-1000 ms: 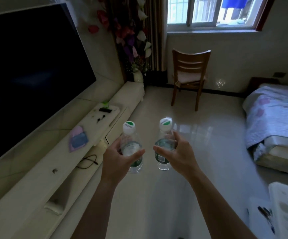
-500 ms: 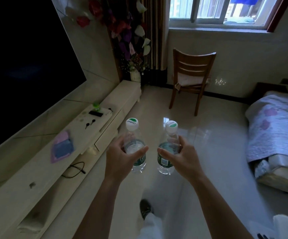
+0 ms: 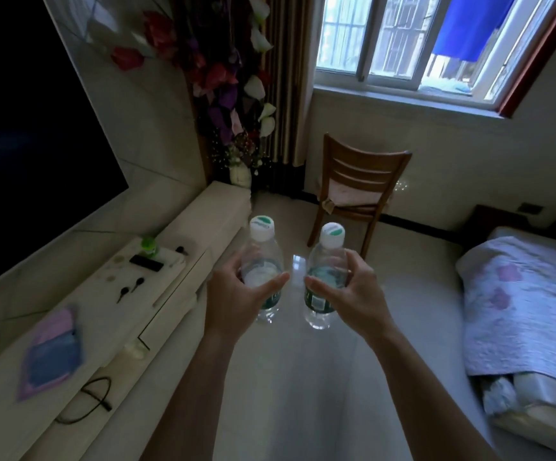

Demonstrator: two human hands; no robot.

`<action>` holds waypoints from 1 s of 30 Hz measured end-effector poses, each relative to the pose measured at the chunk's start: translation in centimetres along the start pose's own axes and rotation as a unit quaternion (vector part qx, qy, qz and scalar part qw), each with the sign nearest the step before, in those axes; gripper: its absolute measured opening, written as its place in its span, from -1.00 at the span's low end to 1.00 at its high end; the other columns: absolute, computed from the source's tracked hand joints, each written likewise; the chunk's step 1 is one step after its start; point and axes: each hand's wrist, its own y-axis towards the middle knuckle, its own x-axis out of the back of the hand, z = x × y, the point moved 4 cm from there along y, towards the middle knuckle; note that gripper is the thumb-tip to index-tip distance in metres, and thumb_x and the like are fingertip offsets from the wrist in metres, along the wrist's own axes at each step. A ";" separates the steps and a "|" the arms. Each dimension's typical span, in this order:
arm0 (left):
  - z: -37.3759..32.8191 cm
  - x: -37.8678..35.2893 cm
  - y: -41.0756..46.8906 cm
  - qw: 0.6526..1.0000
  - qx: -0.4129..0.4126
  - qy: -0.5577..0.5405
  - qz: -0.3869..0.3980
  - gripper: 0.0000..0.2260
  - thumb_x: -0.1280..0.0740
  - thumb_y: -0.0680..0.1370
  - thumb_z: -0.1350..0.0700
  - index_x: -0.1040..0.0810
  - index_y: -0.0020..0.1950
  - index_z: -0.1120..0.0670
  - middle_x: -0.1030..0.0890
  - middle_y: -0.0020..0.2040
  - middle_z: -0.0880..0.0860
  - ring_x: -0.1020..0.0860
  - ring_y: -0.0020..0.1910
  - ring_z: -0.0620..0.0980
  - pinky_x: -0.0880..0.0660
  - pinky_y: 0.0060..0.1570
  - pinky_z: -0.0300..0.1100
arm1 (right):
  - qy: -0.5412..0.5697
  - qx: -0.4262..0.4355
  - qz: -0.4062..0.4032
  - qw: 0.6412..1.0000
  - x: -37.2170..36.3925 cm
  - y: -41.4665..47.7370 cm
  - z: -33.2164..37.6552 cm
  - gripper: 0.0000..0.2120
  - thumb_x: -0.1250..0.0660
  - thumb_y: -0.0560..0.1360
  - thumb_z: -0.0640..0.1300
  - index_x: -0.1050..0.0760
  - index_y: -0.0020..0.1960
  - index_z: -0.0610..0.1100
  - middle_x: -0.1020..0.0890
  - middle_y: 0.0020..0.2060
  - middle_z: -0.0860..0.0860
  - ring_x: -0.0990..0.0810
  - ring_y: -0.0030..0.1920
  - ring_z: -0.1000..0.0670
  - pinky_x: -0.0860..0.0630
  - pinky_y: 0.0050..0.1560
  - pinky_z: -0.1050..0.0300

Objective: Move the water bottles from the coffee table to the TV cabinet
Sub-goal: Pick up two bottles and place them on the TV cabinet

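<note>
1. Hands: left hand (image 3: 236, 301) is wrapped round the middle of the left bottle (image 3: 263, 252), thumb across the near side. Right hand (image 3: 353, 294) grips the right bottle (image 3: 328, 257) the same way.
2. Both bottles are upright with caps on, in the air over the floor, side by side and not touching.
3. Cabinet (image 3: 110, 327) runs along the left wall under the TV (image 3: 30, 128). Bottles are right of its edge, not over it yet. Coffee table isn't in view.
4. Step in hand, my read: carry them over, then set them down on the cabinet top.
5. Turn left and land the left bottle first so the arms don't cross, then put the right one beside it.
6. Pick a bare spot. Near part has a pink-blue pouch (image 3: 50, 354) and a black cable (image 3: 90, 397). Further along are a black slab (image 3: 146, 262), a green item (image 3: 148, 244) and two small dark bits (image 3: 130, 291).
7. The strip between the pouch and the dark bits looks usable, as does the far end.
8. Set bases flat and let go only once each bottle stands. They're tall and narrow, likely tippy.
9. Risk: the second bottle clipping the first, so leave a gap.
</note>
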 end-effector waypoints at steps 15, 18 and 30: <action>5.7 -5.6 19.5 0.993 0.066 0.077 -0.063 -0.48 -0.62 0.26 -0.09 -0.62 0.15 0.01 -0.69 -0.03 -0.08 -0.66 -0.06 -0.17 -0.63 -0.10 -0.21 | 0.061 -0.014 0.094 0.994 -2.7 24.2 -6.5 -0.31 -0.59 0.20 0.12 -0.48 0.22 -0.13 -0.69 -0.03 -0.01 -0.70 -0.04 0.05 -0.66 0.01 -0.01; 4.8 -7.6 23.8 0.990 0.068 0.103 -0.068 -0.56 -0.62 0.27 -0.06 -0.61 0.09 -0.03 -0.68 -0.11 -0.14 -0.64 -0.11 -0.23 -0.60 -0.16 -0.28 | 0.060 0.004 0.116 0.991 -2.5 30.2 -6.3 -0.32 -0.60 0.23 0.12 -0.47 0.25 -0.09 -0.67 0.00 0.04 -0.69 -0.03 0.08 -0.66 0.01 0.02; 7.9 -10.1 34.1 0.974 0.154 0.101 -0.130 -0.52 -0.63 0.24 -0.08 -0.61 0.12 -0.11 -0.68 -0.05 -0.22 -0.63 -0.06 -0.28 -0.58 -0.09 -0.28 | 0.047 -0.022 0.169 0.984 -4.9 43.5 -8.6 -0.48 -0.62 0.29 -0.03 -0.50 0.17 -0.03 -0.68 -0.10 0.09 -0.68 -0.12 0.21 -0.65 -0.03 0.15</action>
